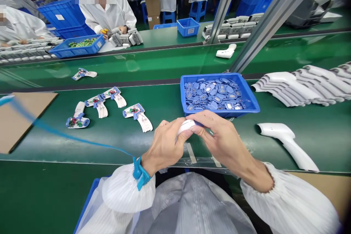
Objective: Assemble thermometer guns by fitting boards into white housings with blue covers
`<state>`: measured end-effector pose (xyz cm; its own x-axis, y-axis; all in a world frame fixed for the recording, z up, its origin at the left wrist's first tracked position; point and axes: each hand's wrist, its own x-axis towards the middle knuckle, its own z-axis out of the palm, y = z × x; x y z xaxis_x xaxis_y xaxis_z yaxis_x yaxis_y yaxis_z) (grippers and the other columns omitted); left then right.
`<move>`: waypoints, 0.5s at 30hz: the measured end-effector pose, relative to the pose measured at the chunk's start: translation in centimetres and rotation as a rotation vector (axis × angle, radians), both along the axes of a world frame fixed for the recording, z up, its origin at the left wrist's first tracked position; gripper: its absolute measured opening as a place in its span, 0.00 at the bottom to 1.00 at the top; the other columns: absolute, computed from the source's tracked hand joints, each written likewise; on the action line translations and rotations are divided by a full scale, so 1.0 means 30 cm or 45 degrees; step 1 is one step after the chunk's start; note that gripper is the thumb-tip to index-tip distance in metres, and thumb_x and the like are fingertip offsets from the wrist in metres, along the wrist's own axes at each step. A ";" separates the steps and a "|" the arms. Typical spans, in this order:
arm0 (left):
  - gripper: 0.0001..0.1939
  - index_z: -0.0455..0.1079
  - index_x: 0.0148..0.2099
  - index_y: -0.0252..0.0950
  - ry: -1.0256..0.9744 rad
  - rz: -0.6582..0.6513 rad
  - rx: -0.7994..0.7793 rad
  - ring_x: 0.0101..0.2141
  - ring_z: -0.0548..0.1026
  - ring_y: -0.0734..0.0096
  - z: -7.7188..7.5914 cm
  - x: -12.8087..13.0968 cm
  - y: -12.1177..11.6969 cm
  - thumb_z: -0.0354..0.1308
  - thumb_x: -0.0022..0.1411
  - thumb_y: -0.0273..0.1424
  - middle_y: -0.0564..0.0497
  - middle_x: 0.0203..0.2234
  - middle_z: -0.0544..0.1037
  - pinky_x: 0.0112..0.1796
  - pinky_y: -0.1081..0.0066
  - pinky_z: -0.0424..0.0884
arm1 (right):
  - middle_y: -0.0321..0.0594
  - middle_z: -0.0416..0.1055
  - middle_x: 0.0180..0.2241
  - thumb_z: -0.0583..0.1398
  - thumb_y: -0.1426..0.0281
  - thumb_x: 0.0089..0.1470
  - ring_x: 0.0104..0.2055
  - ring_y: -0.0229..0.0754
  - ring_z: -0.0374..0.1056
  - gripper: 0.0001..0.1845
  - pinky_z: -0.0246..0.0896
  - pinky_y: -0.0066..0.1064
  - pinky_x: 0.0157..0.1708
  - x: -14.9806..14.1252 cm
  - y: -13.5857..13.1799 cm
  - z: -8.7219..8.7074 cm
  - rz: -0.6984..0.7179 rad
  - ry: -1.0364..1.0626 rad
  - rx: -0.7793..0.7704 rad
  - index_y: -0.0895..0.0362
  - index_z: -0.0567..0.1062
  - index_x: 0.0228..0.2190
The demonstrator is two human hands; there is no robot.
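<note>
Both hands are closed around a white plastic housing (pixel 185 126), held above the near edge of the green bench. My left hand (pixel 168 139) wraps it from the left, and a blue strap (pixel 140 173) with a cord circles that wrist. From the other side my right hand (pixel 216 135) grips it, fingers over the top and thumb below. The housing shows a rounded end with a dark seam and a bit of blue; my fingers cover the rest. Just beyond the hands stands a blue tray (pixel 219 112) of small blue-grey plastic parts. A white gun-shaped shell (pixel 287 140) lies to the right.
Several open gun-shaped halves with wires, such as one half (pixel 139 117), lie left. Stacked white shells (pixel 298 84) are at right. A cardboard sheet (pixel 27 117) lies far left. A metal post (pixel 260 33) rises behind the tray. Across the belt (pixel 153 64), a co-worker (pixel 109 11) handles parts.
</note>
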<state>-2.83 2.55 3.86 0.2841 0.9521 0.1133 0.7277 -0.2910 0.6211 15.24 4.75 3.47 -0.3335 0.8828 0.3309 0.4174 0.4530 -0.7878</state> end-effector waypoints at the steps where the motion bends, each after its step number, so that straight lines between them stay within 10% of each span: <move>1: 0.12 0.70 0.50 0.38 0.037 0.003 0.068 0.33 0.72 0.65 -0.007 0.007 0.003 0.48 0.75 0.36 0.51 0.38 0.80 0.38 0.64 0.60 | 0.42 0.78 0.41 0.57 0.71 0.66 0.42 0.41 0.74 0.12 0.71 0.32 0.43 -0.003 -0.005 0.001 -0.028 -0.028 0.063 0.58 0.80 0.45; 6: 0.11 0.71 0.47 0.38 0.094 -0.026 0.221 0.37 0.74 0.64 -0.036 0.028 -0.009 0.51 0.74 0.37 0.51 0.37 0.80 0.43 0.62 0.61 | 0.41 0.76 0.40 0.57 0.72 0.67 0.41 0.39 0.72 0.09 0.68 0.30 0.42 0.034 -0.049 -0.019 -0.126 -0.112 0.106 0.57 0.77 0.44; 11: 0.22 0.61 0.25 0.36 -0.131 0.618 0.262 0.25 0.66 0.73 -0.107 0.049 -0.052 0.53 0.72 0.40 0.54 0.21 0.69 0.30 0.69 0.58 | 0.41 0.75 0.45 0.56 0.69 0.68 0.44 0.40 0.71 0.09 0.66 0.31 0.43 0.086 -0.119 -0.065 -0.104 -0.194 -0.001 0.55 0.73 0.48; 15: 0.25 0.53 0.20 0.36 -0.038 0.650 0.446 0.18 0.55 0.78 -0.161 0.067 -0.023 0.58 0.66 0.35 0.57 0.14 0.59 0.25 0.69 0.51 | 0.41 0.76 0.41 0.53 0.68 0.69 0.38 0.41 0.70 0.13 0.66 0.34 0.39 0.085 -0.167 -0.095 0.003 -0.287 -0.003 0.56 0.71 0.52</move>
